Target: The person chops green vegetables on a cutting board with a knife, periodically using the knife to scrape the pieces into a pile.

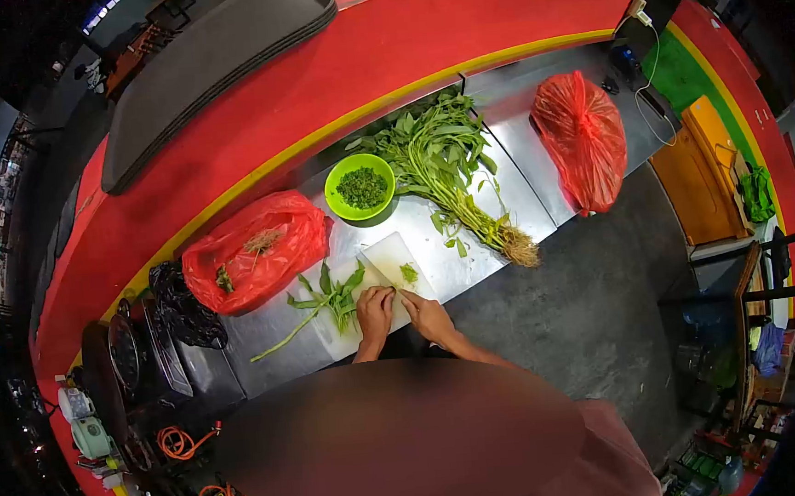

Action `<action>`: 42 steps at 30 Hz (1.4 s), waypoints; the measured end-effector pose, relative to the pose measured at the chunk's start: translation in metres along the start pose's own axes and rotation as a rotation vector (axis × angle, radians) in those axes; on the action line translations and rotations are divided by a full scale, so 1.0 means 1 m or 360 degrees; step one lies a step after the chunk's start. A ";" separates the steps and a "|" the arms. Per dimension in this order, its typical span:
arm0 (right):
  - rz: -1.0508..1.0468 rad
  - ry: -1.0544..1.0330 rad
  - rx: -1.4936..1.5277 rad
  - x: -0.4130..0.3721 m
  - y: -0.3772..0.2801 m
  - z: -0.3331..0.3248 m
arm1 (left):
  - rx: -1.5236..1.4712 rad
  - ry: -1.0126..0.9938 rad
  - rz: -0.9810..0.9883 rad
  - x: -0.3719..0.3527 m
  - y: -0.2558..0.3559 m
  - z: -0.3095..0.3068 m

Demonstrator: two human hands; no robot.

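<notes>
Over a white cutting board (pixel 393 254), my left hand (pixel 374 312) has its fingers closed, pressed down beside some green leafy stems (pixel 332 299). My right hand (pixel 428 316) is closed too, just to its right, with the fingertips of both hands nearly meeting. What either one grips is too small to make out. A little pile of chopped greens (pixel 408 273) lies on the board, past my right hand. Farther back, a lime-green bowl (pixel 331 197) holds finely chopped greens.
An open red plastic bag (pixel 296 246) lies left, beside a black bag (pixel 181 309). A large rooted bunch of greens (pixel 447 166) rests behind the board. At the right stands a tied red bag (pixel 582 143). A red counter wall (pixel 419 25) runs behind the steel table (pixel 522 179).
</notes>
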State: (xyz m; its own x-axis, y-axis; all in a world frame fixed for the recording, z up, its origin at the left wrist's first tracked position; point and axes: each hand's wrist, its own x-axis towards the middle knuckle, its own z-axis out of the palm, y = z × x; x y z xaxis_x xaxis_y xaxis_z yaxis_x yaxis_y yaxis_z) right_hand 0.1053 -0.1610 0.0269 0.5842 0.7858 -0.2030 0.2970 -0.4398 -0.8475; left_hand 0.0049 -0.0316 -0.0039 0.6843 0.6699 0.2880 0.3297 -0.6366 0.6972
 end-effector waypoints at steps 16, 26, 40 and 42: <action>0.0101 0.0005 -0.0069 -0.006 0.005 0.004 | -0.0050 -0.0053 0.0032 -0.001 -0.001 -0.006; 0.0018 0.0047 -0.0155 0.000 0.011 0.008 | -0.0052 -0.0118 0.0031 -0.001 -0.001 -0.006; 0.0003 0.0007 -0.0253 0.000 0.005 0.008 | -0.0038 -0.0078 0.0048 -0.002 -0.001 -0.006; 0.0026 -0.0002 -0.0258 -0.002 0.002 0.006 | -0.0039 -0.0083 0.0030 -0.002 0.000 -0.006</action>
State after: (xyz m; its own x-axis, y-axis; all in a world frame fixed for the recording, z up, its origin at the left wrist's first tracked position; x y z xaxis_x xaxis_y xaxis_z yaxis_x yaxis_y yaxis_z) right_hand 0.1006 -0.1611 0.0223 0.5890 0.7785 -0.2167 0.4055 -0.5167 -0.7540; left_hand -0.0004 -0.0307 -0.0012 0.7236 0.6366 0.2669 0.3011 -0.6390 0.7078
